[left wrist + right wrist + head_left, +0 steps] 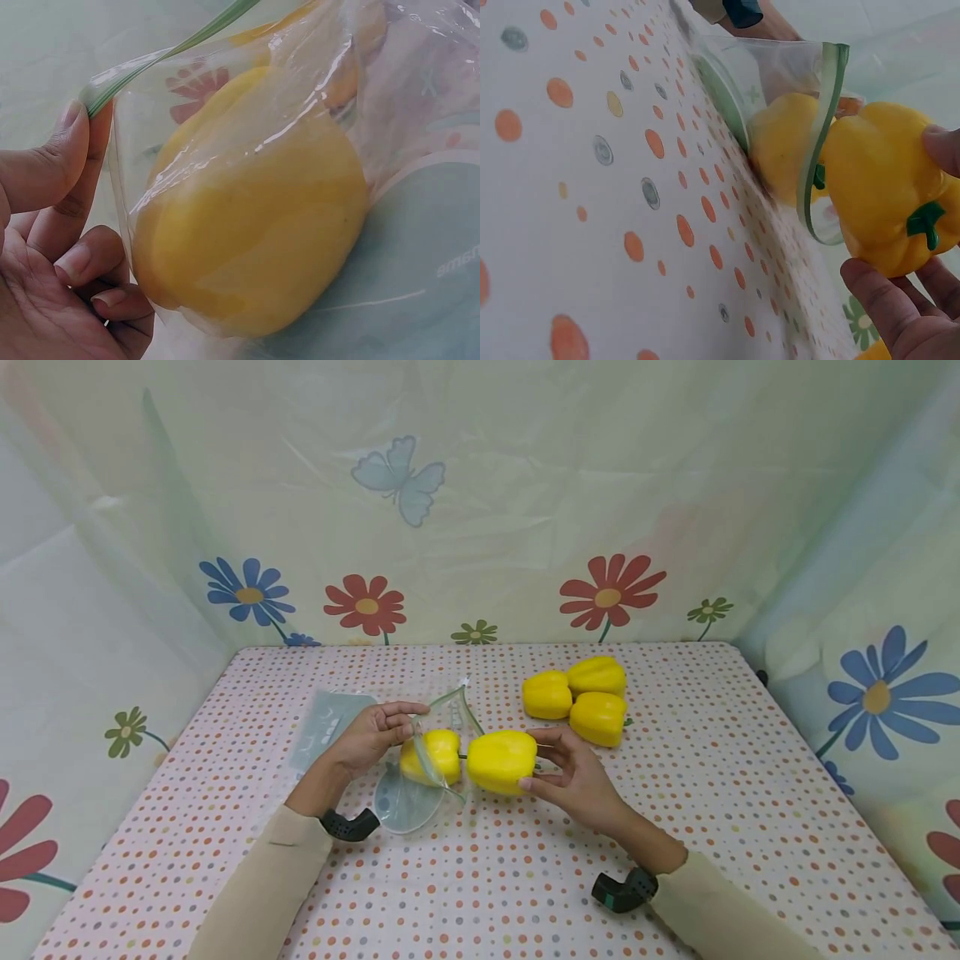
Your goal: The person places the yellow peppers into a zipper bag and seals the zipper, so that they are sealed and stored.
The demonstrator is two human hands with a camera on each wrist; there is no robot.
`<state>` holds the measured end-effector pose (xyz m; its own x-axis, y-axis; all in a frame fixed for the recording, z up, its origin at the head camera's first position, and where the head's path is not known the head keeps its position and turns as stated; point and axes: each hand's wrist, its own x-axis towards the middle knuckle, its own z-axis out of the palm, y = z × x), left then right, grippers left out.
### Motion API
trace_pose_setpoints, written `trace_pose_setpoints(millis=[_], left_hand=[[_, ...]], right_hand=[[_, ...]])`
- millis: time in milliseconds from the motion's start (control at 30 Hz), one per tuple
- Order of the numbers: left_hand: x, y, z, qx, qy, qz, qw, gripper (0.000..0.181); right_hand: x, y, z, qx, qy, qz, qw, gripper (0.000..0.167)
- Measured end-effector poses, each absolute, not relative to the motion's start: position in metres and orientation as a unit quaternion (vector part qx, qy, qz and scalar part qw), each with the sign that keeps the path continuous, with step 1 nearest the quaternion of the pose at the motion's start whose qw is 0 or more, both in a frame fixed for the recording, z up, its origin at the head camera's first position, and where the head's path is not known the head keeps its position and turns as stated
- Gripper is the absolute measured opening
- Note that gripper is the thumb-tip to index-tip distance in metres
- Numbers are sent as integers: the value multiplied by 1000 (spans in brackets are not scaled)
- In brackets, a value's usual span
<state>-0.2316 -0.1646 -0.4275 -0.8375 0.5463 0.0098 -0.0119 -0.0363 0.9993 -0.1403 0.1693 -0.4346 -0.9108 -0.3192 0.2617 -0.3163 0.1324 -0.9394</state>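
Note:
A clear zip bag [454,703] with a green seal strip lies on its side, its mouth spread toward the right. One yellow bell pepper [247,202] rests inside it. My left hand [378,735] pinches the edge of the bag's green strip between thumb and forefinger, as the left wrist view shows. With thumb and fingers my right hand [573,777] grips a second yellow bell pepper [892,180] at the bag's mouth. This pepper's green stem faces back toward the right hand.
Three more yellow bell peppers [596,718] sit clustered at the back right. A bluish translucent packet [322,727] lies left of the bag, behind my left hand. The table has a dotted cloth [480,885], and a flowered curtain [480,527] rises behind it.

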Motion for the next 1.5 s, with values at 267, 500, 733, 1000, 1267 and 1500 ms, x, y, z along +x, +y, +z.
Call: trace_pose_setpoints(millis=[267, 500, 733, 1000, 1267, 1500], left_hand=[[-231, -165, -427, 204, 666, 688, 203, 42], [-232, -165, -429, 204, 672, 681, 205, 38], [-232, -166, -430, 208, 675, 678, 202, 40], [-230, -165, -426, 206, 678, 679, 191, 46], [-230, -162, -417, 195, 739, 626, 158, 42], [-228, -160, -413, 209, 741, 617, 163, 39]], right_hand=[[-142, 162, -438, -194, 750, -632, 26, 62], [-144, 156, -442, -190, 757, -623, 44, 62], [-145, 155, -442, -187, 765, -615, 50, 62], [-147, 155, -444, -174, 779, -600, 55, 64], [-146, 155, -445, -176, 792, -582, 66, 64], [-147, 152, -446, -183, 795, -574, 75, 64]])
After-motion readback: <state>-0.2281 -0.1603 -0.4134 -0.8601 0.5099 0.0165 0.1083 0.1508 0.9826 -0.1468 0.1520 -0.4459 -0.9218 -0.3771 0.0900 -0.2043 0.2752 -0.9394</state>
